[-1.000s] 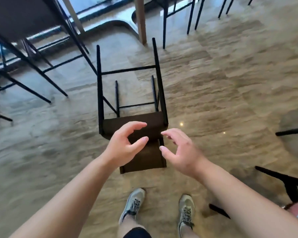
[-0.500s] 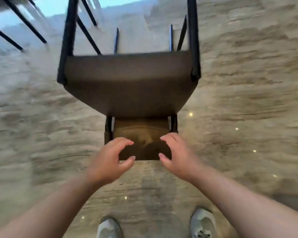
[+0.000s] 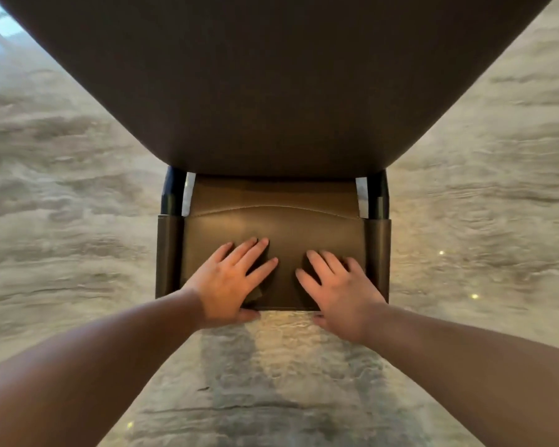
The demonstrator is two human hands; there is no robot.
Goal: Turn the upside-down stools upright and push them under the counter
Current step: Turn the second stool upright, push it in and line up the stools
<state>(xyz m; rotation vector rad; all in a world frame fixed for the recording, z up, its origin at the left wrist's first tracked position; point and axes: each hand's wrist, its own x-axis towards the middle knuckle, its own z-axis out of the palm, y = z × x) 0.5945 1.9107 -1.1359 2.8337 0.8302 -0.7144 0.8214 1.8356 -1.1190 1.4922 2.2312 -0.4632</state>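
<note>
Head camera looks steeply down, close above stool [image 3: 271,91].

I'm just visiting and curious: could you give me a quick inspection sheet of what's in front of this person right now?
Surface: glossy stone-look floor, blurred, with small light glints.
Job's things: one brown stool, lying tipped; seat underside fills the top of the view, backrest nearest the person, black frame posts beside it.
Clutter: nothing seen.
Hands: left hand and right hand lie on the backrest, fingers spread, thumbs hooked under its near edge.
Cables: nothing seen.
Surroundings: a bright patch at the top left corner, too blurred to identify; counter not in view.
</note>
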